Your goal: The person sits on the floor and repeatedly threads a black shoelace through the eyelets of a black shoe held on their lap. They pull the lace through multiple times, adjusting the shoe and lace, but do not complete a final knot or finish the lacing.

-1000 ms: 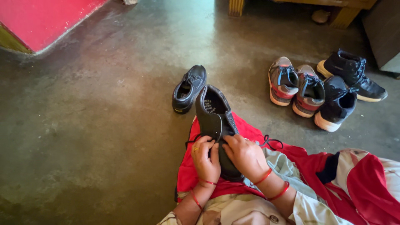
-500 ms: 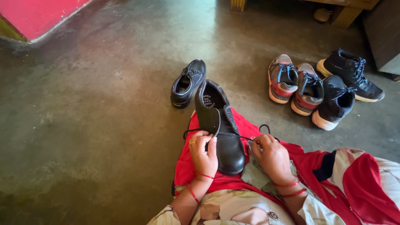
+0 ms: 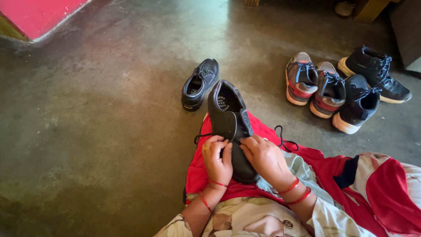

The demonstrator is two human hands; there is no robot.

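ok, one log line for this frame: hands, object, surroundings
left hand: on lace at black shoe | right hand: on same shoe | shoe: on lap | floor: matching black shoe, four sneakers

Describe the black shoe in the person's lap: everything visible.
The black shoe is a low lace-up of what looks like pebbled leather, with a dark lining and pale print on the insole. It rests on red cloth over the lap, heel away from the person, toe mostly hidden by the hands. Its tongue is pulled up and a black lace trails loose to the right. The left hand and right hand both grip it at the lacing.
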